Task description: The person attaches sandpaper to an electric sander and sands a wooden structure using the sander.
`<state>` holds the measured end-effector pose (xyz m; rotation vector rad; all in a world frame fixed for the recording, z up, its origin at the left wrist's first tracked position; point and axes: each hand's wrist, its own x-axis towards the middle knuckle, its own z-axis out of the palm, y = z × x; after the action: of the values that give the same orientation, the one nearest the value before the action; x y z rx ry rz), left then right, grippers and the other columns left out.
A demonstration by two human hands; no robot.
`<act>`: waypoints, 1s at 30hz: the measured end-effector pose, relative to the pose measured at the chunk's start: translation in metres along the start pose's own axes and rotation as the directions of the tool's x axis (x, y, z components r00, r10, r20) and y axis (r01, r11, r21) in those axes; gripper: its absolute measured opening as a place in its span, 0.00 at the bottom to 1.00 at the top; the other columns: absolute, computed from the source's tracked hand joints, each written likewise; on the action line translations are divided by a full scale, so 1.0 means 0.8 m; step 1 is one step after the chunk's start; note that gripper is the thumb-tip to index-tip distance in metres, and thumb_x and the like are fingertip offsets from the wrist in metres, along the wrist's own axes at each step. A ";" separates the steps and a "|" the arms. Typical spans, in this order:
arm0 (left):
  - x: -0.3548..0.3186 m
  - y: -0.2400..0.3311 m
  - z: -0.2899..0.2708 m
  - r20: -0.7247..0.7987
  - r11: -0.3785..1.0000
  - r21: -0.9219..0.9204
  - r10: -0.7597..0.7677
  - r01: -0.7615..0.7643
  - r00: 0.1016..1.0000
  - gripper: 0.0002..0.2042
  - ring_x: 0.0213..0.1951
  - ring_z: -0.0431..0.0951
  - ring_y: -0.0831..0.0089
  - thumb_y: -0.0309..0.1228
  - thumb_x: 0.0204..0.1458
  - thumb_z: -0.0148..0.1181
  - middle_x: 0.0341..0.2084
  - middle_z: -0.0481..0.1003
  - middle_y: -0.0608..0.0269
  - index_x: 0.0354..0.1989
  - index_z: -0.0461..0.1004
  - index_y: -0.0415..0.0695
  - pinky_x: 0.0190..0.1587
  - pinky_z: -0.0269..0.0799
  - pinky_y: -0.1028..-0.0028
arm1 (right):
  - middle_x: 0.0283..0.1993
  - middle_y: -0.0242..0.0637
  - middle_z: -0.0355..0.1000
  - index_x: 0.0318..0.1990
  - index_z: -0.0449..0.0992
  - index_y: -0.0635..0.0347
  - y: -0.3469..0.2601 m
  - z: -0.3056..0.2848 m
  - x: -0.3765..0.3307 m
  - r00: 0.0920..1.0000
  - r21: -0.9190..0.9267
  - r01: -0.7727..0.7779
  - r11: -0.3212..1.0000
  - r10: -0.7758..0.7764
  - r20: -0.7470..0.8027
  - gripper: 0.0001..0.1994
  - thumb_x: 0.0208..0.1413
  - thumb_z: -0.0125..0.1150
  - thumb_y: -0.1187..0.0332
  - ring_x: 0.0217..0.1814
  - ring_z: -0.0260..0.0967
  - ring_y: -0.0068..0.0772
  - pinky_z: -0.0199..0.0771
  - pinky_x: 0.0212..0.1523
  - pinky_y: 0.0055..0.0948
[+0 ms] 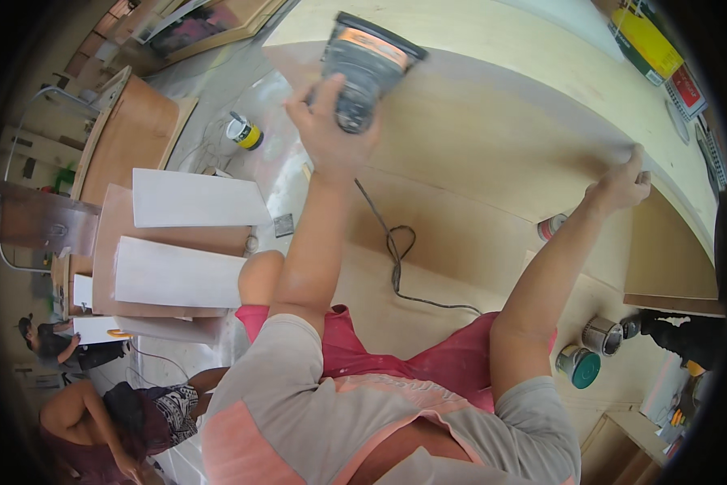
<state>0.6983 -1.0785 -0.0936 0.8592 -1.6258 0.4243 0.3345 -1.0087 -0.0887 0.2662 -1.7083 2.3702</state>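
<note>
My left hand (pixel 331 133) is wrapped round a black and orange power sander (pixel 367 69), raised at the far end of a pale wooden panel (pixel 493 71). The sander sits against the panel's edge and is slightly blurred. My right hand (pixel 621 187) is closed at the same panel's edge, farther right, with its fingers curled against it. A dark power cord (pixel 395 259) lies looped on the wooden surface (pixel 444 234) between my arms; where it joins the sander is hidden behind my left forearm.
White boards (pixel 198 198) lie on a brown stand to the left. A yellow and black can (pixel 245 132) is on the floor beyond. Cans (pixel 578 365) stand at right. A yellow container (pixel 646 44) rests on the panel top. Two people (pixel 52 347) are at lower left.
</note>
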 end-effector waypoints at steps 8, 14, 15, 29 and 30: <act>0.004 -0.073 -0.014 -0.095 0.777 -0.325 -0.594 0.539 0.799 0.42 0.50 0.65 0.60 0.27 0.30 0.76 0.49 0.60 0.51 0.57 0.57 0.43 0.52 0.65 0.65 | 0.35 0.43 0.72 0.39 0.71 0.76 -0.007 0.001 -0.003 0.999 0.055 -0.016 0.998 0.014 0.037 0.19 0.50 0.63 0.64 0.33 0.69 0.30 0.71 0.33 0.29; -0.005 -0.103 -0.019 -0.056 0.462 -0.534 -0.855 0.708 0.515 0.45 0.48 0.67 0.63 0.22 0.31 0.74 0.49 0.59 0.52 0.59 0.51 0.44 0.48 0.68 0.69 | 0.41 0.48 0.72 0.46 0.67 0.79 -0.015 -0.002 -0.004 0.992 0.046 -0.092 0.995 0.088 0.094 0.24 0.51 0.63 0.64 0.39 0.71 0.33 0.72 0.37 0.31; -0.005 -0.109 -0.020 -0.025 0.389 -0.569 -0.889 0.725 0.457 0.45 0.46 0.69 0.63 0.21 0.32 0.73 0.48 0.61 0.52 0.60 0.50 0.44 0.46 0.70 0.69 | 0.43 0.48 0.72 0.47 0.67 0.80 -0.019 -0.001 -0.007 0.992 0.009 -0.122 0.992 0.122 0.045 0.23 0.52 0.62 0.65 0.39 0.71 0.33 0.71 0.39 0.31; 0.005 -0.110 -0.020 -0.088 0.540 -0.493 -0.811 0.682 0.578 0.43 0.49 0.65 0.64 0.28 0.30 0.76 0.47 0.61 0.53 0.57 0.53 0.40 0.51 0.66 0.69 | 0.54 0.58 0.65 0.57 0.60 0.79 0.004 -0.004 0.018 0.999 -0.300 -0.034 0.953 0.026 -0.032 0.39 0.47 0.63 0.51 0.52 0.68 0.47 0.70 0.51 0.39; 0.004 -0.111 -0.021 -0.087 0.539 -0.495 -0.811 0.682 0.578 0.43 0.49 0.65 0.64 0.28 0.30 0.76 0.47 0.61 0.53 0.57 0.53 0.40 0.51 0.66 0.69 | 0.54 0.58 0.65 0.56 0.61 0.79 0.002 -0.004 0.015 0.999 -0.309 -0.038 0.950 0.034 -0.020 0.39 0.48 0.63 0.51 0.52 0.68 0.47 0.70 0.50 0.39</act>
<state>0.7739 -1.1268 -0.1021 1.0171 -0.8461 -0.4014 0.3222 -1.0057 -0.0876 0.1665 -2.0583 2.0771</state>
